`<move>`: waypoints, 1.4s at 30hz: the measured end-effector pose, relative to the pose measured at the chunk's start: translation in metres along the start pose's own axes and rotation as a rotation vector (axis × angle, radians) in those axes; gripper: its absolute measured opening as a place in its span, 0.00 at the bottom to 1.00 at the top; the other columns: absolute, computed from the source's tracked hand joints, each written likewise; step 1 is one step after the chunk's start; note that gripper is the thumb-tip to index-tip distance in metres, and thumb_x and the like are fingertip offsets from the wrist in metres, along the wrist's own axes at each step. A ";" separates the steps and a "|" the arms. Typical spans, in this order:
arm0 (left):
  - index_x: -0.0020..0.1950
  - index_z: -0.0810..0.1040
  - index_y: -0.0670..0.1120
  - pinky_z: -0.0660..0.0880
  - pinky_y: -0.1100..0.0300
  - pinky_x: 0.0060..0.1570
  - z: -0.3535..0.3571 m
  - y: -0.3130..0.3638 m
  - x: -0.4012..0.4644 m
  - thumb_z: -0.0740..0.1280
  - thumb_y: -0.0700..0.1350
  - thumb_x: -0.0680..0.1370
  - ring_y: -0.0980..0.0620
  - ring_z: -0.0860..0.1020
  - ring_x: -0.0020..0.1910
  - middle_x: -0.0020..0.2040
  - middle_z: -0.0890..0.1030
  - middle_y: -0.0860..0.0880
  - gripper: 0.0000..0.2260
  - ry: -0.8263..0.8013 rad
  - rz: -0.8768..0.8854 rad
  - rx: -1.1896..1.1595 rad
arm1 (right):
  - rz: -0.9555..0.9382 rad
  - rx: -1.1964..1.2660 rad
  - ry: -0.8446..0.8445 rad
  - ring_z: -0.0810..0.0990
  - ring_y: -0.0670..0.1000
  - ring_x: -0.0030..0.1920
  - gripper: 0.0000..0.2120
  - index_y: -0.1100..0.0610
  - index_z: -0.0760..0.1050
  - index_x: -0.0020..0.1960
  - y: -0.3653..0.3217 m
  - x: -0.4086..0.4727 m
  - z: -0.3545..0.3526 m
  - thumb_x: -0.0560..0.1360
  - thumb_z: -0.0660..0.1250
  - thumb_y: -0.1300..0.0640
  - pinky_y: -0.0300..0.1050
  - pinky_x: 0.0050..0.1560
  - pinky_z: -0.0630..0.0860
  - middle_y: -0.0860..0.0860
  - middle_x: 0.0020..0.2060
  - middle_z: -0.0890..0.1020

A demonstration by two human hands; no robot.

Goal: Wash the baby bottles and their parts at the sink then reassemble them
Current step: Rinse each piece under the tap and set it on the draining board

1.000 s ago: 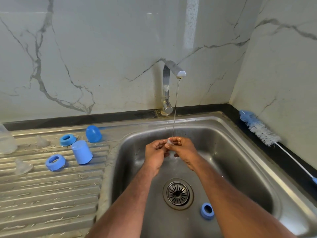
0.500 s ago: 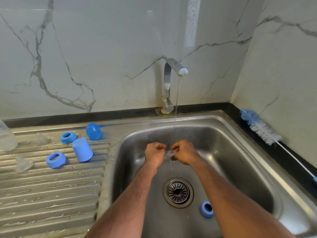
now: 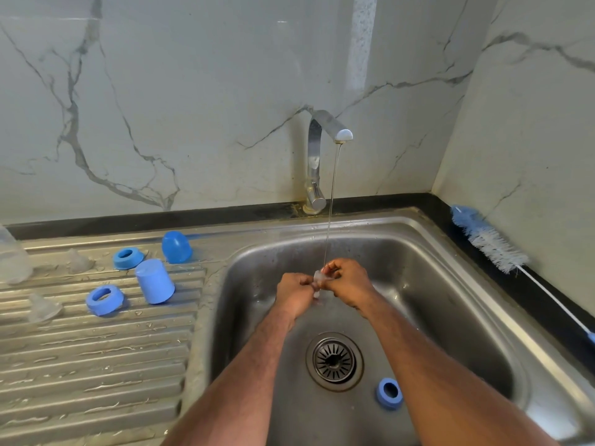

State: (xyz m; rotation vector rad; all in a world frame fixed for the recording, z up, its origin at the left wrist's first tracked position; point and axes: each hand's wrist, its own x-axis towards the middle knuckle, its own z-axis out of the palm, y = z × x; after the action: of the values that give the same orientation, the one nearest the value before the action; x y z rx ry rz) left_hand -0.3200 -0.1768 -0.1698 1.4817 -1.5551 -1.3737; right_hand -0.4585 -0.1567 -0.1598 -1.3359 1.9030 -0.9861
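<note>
My left hand and my right hand together pinch a small clear silicone teat under the thin stream from the tap, over the steel sink. A blue collar ring lies on the sink floor near the drain. On the drainboard lie two blue collar rings, two blue caps, two clear teats and a clear bottle at the left edge.
A blue and white bottle brush with a long white handle lies on the black counter strip to the right of the sink. Marble walls close off the back and right side. The drainboard is wet.
Both hands have stayed under the stream and kept turning the clear teat between their fingers; they dipped slightly, then rose a little. The rest has not moved.
</note>
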 end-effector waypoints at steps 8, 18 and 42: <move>0.46 0.84 0.43 0.69 0.63 0.27 -0.001 0.000 -0.002 0.65 0.39 0.78 0.52 0.83 0.36 0.44 0.87 0.43 0.08 -0.053 -0.071 0.127 | -0.052 -0.095 -0.012 0.80 0.39 0.42 0.13 0.52 0.81 0.54 -0.005 -0.003 0.001 0.71 0.79 0.58 0.30 0.40 0.73 0.45 0.39 0.83; 0.38 0.80 0.51 0.73 0.63 0.31 -0.003 -0.002 0.001 0.75 0.43 0.76 0.48 0.85 0.40 0.41 0.85 0.46 0.08 0.068 0.031 0.190 | -0.097 -0.157 0.050 0.82 0.41 0.42 0.04 0.55 0.84 0.44 -0.001 -0.001 -0.002 0.71 0.78 0.60 0.36 0.45 0.79 0.46 0.40 0.84; 0.42 0.86 0.47 0.77 0.67 0.45 -0.039 0.018 -0.053 0.73 0.37 0.75 0.62 0.80 0.37 0.35 0.82 0.57 0.06 0.069 0.304 0.390 | -0.163 -0.206 0.097 0.83 0.44 0.49 0.10 0.55 0.84 0.57 -0.009 -0.017 -0.022 0.76 0.74 0.59 0.39 0.54 0.77 0.50 0.50 0.86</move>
State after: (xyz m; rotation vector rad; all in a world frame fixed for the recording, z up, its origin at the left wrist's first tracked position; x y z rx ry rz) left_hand -0.2787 -0.1396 -0.1291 1.4122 -1.9872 -0.8713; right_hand -0.4665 -0.1372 -0.1393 -1.6100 2.0392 -0.9696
